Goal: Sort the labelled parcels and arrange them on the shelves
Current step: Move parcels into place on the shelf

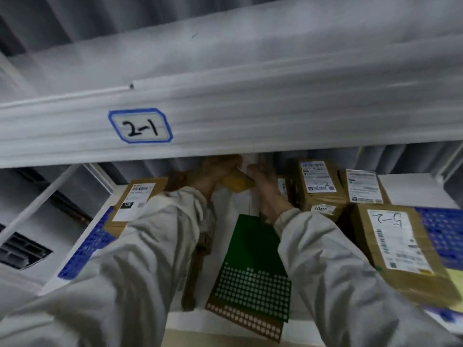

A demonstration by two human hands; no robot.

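Dim, motion-blurred, wide-angle edge distortion

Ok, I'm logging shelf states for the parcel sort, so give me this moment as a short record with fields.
shelf label: handwritten "2-1" in a blue-bordered tag on the white shelf beam
left hand: reaching deep under the beam, on a small yellow padded parcel; grip blurred
right hand: beside the same parcel; grip unclear
left side: brown cardboard box with white label
right side: brown labelled cardboard boxes, the nearest marked by hand
centre front: flat green packet with white dots
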